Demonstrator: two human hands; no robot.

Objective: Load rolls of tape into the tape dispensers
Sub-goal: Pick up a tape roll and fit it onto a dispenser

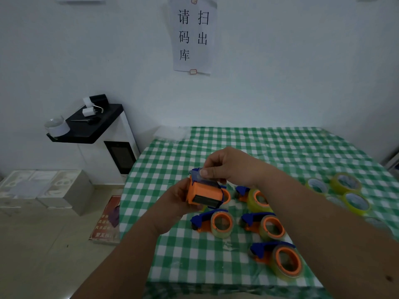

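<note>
An orange-and-blue plastic tape dispenser (205, 194) is gripped by the left hand (174, 203); its clear tape end (204, 176) is pinched by the right hand (226, 167).

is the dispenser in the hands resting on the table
No, the left hand holds the orange dispenser up off the checked tablecloth while the right hand pinches its tape.

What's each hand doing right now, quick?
Left hand: grips the orange tape dispenser from its left side.
Right hand: pinches the clear tape end at the dispenser's top.
</note>
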